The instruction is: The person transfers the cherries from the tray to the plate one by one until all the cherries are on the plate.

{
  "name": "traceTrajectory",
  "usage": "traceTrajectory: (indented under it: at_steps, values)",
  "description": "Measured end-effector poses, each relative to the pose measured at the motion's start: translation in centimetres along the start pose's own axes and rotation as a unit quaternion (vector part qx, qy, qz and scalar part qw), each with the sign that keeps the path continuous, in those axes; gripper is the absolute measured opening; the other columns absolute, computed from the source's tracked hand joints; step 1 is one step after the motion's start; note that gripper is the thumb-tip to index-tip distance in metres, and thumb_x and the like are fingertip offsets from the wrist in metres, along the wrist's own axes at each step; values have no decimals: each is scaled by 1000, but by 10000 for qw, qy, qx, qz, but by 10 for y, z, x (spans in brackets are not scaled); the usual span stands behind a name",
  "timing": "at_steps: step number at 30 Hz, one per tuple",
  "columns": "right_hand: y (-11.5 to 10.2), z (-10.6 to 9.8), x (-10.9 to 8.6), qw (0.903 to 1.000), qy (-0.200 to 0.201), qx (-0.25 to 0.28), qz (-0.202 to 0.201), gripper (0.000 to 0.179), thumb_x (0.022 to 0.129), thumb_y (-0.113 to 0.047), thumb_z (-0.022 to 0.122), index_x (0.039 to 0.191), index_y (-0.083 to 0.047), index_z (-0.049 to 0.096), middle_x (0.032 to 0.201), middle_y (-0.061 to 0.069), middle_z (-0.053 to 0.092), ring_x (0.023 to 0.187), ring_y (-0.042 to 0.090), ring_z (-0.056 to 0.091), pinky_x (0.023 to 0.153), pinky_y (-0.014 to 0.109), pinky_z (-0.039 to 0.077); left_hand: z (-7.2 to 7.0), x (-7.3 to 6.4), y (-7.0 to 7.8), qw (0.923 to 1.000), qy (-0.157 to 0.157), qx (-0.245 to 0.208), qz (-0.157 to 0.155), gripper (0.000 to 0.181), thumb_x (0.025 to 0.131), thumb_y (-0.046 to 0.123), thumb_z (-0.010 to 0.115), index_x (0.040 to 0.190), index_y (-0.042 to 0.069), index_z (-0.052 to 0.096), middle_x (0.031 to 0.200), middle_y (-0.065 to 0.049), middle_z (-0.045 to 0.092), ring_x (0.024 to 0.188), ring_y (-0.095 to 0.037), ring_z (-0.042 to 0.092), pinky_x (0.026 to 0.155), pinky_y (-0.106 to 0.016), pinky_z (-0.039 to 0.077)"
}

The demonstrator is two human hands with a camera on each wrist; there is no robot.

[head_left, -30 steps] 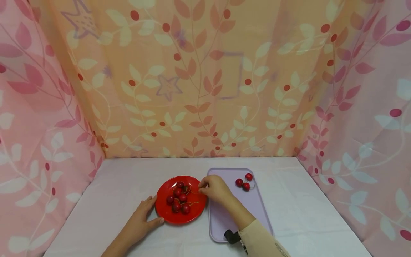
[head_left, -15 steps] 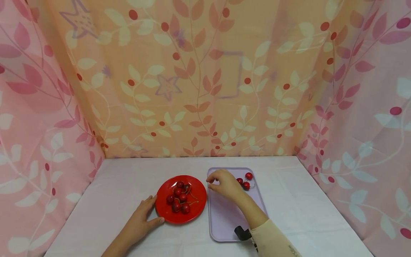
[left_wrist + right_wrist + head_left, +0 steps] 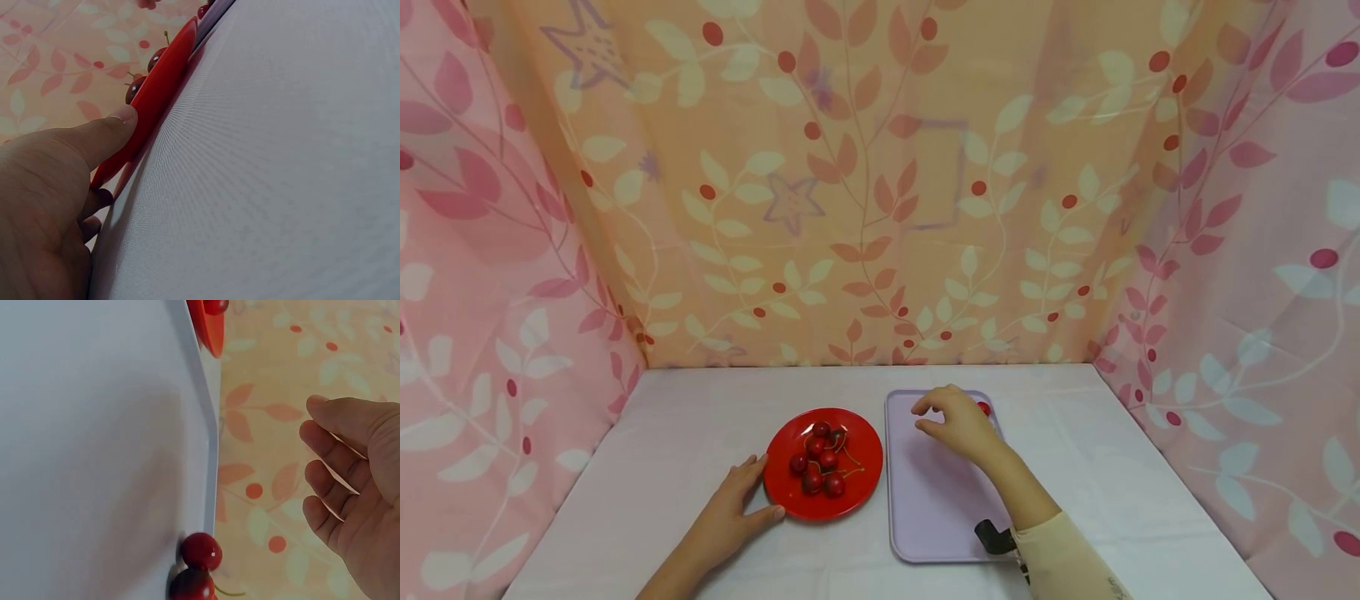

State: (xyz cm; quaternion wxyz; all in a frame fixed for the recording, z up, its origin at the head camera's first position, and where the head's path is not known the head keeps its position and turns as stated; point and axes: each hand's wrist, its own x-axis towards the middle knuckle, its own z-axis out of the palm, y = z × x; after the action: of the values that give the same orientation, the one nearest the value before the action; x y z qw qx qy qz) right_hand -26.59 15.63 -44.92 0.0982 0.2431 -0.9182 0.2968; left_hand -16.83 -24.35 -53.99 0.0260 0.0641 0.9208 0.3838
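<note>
In the head view my left hand [image 3: 730, 508] holds the left rim of a round red plate [image 3: 868, 450], fingers along the edge and thumb on the near side. The left wrist view shows the thumb [image 3: 119, 128] against the rim. Several dark red cherries [image 3: 827, 460] with stems are piled on the plate. My right hand [image 3: 958, 423] hovers over the far part of a lilac tray [image 3: 940, 500], its fingers loosely bent and holding nothing. Behind it a cherry [image 3: 983, 408] shows; in the right wrist view two cherries [image 3: 201, 551] lie near the tray's edge.
Plate and tray stand side by side on a white-covered table [image 3: 1112, 500]. Patterned curtains [image 3: 865, 183] enclose the back and both sides. A black device [image 3: 994, 537] sits at my right wrist, above the tray's near edge.
My right hand has moved right from the plate's right edge to over the tray, and now hides most of the cherries there. The left hand and the plate have stayed put.
</note>
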Motion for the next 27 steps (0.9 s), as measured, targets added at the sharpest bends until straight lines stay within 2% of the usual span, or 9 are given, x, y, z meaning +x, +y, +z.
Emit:
traceTrajectory:
  at_steps: [3,9,13,19,23,27]
  values:
    - [6,-7,-2,9997,151,-137,-137,16,84,-15,84,99,-19,79,98,-10,74,97,18,62,84,37,55,-1,0,1,10000,9,17,-25,101,81,59,79,161,18,35,165,-19,31,152,-54,16,118,-70,18]
    - [18,-21,-7,9991,337,-215,-159,17,84,-14,84,99,-19,79,99,-7,74,96,21,63,84,38,56,0,1,1,10000,-8,-47,-27,101,81,59,79,161,18,34,166,-19,31,152,-54,16,118,-70,18]
    - [26,-28,-13,9990,371,-217,87,17,85,-16,83,101,-20,79,101,-9,73,97,19,61,86,39,53,0,0,0,9999,-55,-97,-47,101,81,57,80,161,17,35,165,-20,31,152,-54,16,118,-70,18]
    - [37,-37,-19,9986,382,-214,307,20,85,-15,82,105,-15,79,104,-4,74,101,21,61,90,44,53,0,1,1,9999,-50,-125,-53,101,81,56,81,161,16,35,165,-18,32,153,-51,18,119,-69,17]
    - [46,-41,-21,9976,427,-381,399,19,86,-13,82,105,-13,80,104,-2,75,105,23,61,94,48,52,1,1,0,9999,-33,-98,-49,101,80,56,81,161,17,35,165,-17,33,153,-50,18,119,-68,17]
    - [55,-43,-25,9959,422,-576,553,19,86,-13,80,105,-13,80,104,0,75,104,24,61,92,48,52,1,1,0,9999,-34,-104,-113,102,80,58,81,161,17,35,165,-18,32,152,-53,18,118,-70,18]
